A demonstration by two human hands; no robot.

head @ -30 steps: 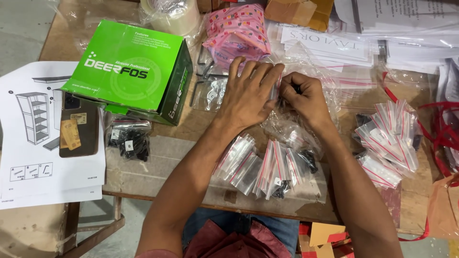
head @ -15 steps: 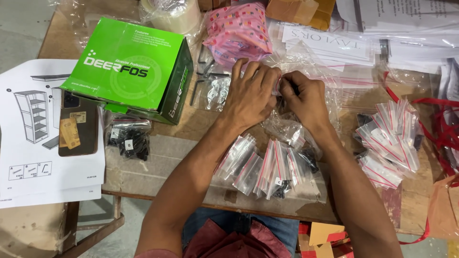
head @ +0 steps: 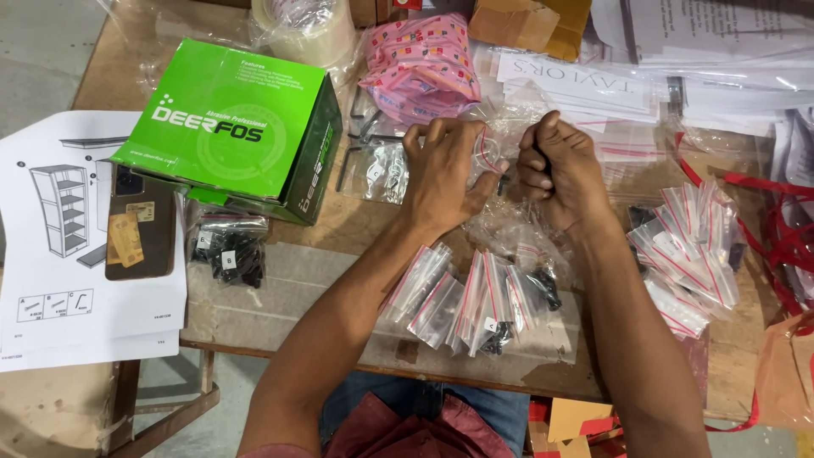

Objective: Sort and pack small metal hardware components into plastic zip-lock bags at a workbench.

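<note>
The worn wooden table (head: pixel 339 229) carries a glossy green cardboard box (head: pixel 229 127); everything else sits right of it. Just right of the box, the left hand (head: pixel 445 174) pinches a small clear zip bag (head: pixel 487 148) with a red seal strip. Further right, the right hand (head: pixel 564 174) is clenched into a fist (contents hidden). The thin, slippery film is best pinched at the seal, kept level.

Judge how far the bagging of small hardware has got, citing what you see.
Done: a row of sealed bags lies before the person, with a second heap at right. In hand: the left hand pinches an open clear bag; the right hand is a closed fist, contents hidden. Left: empty bags behind.
</note>
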